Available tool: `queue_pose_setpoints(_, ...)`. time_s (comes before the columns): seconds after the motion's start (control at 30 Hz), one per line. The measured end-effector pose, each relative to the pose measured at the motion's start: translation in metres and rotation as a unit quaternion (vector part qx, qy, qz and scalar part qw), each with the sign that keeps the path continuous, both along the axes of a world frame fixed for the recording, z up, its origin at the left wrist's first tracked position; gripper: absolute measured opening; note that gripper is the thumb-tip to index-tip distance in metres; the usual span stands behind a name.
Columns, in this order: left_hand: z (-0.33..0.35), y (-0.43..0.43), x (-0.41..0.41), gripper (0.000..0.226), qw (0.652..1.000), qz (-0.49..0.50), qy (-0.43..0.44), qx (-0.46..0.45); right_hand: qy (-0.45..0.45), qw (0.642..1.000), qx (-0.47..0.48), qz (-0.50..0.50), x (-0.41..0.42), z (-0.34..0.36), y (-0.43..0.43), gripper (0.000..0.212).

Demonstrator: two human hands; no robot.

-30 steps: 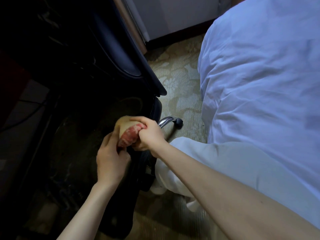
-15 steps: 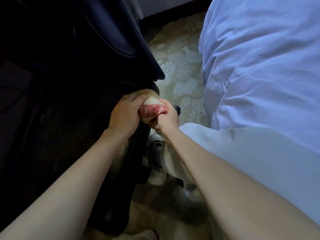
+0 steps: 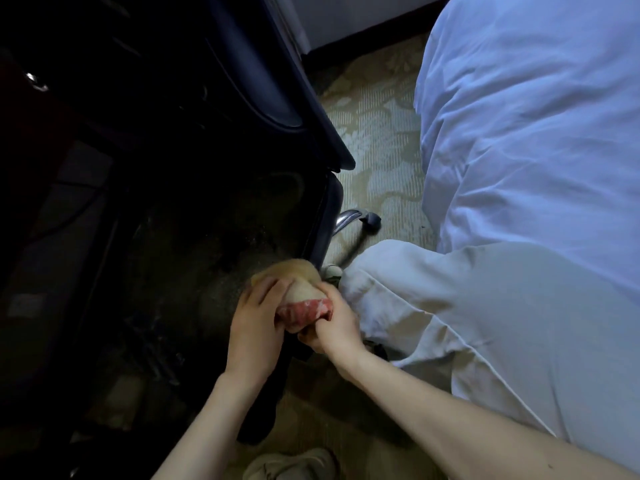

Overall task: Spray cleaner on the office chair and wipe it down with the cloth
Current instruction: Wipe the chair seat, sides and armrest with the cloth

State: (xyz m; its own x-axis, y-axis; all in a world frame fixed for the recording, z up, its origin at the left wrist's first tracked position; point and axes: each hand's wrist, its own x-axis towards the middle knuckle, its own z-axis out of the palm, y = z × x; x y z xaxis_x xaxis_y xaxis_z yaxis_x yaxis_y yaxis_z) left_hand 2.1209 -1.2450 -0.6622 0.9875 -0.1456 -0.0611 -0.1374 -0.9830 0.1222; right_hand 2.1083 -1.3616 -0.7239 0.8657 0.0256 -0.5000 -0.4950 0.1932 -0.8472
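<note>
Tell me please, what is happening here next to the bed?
A person is cleaning an office chair. The left hand and right hand both grip a bunched yellow-and-red cloth at the seat's edge, beside a white bed. No spray bottle is in view.
</note>
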Motion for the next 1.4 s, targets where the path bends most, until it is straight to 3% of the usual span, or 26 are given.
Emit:
queue_pose_setpoints(0.17,-0.008,0.022,-0.061,0.067,0.996,0.071,-0.027,-0.039,-0.005,0.997,0.018,0.069,-0.032,0.007,0.012,0.051)
queue_pose_setpoints(0.43,-0.013,0.022,-0.084,0.062,0.982,0.154,-0.058,-0.098,-0.047,0.995,-0.029,0.085,-0.032,0.017,0.019,0.044)
queue_pose_setpoints(0.53,-0.006,0.024,-0.086,0.061,0.982,0.137,-0.079,-0.101,-0.152,0.981,-0.111,0.050,-0.016,0.031,0.013,0.045)
queue_pose_setpoints(0.63,0.001,0.013,-0.068,0.055,0.985,0.096,-0.111,-0.093,-0.299,0.925,-0.235,0.015,0.015,0.037,0.000,0.052)
queue_pose_setpoints(0.7,0.004,0.000,-0.043,0.050,0.986,0.058,-0.136,-0.077,-0.338,0.898,-0.282,-0.025,0.035,0.031,-0.014,0.049)
queue_pose_setpoints(0.8,0.000,-0.016,-0.005,0.046,0.988,0.010,-0.149,-0.043,-0.296,0.903,-0.305,-0.069,0.044,0.017,-0.031,0.051)
queue_pose_setpoints(0.9,-0.012,-0.018,0.001,0.044,0.992,0.008,-0.125,-0.032,-0.249,0.924,-0.289,-0.020,0.033,0.000,-0.025,0.050)
queue_pose_setpoints(1.1,-0.030,0.007,-0.052,0.053,0.988,0.068,-0.135,-0.007,-0.235,0.919,-0.307,0.081,0.006,-0.006,0.001,0.044)
queue_pose_setpoints(1.4,-0.038,0.006,-0.088,0.054,0.954,0.221,-0.140,-0.147,-0.252,0.914,-0.289,0.136,-0.024,-0.002,0.029,0.049)
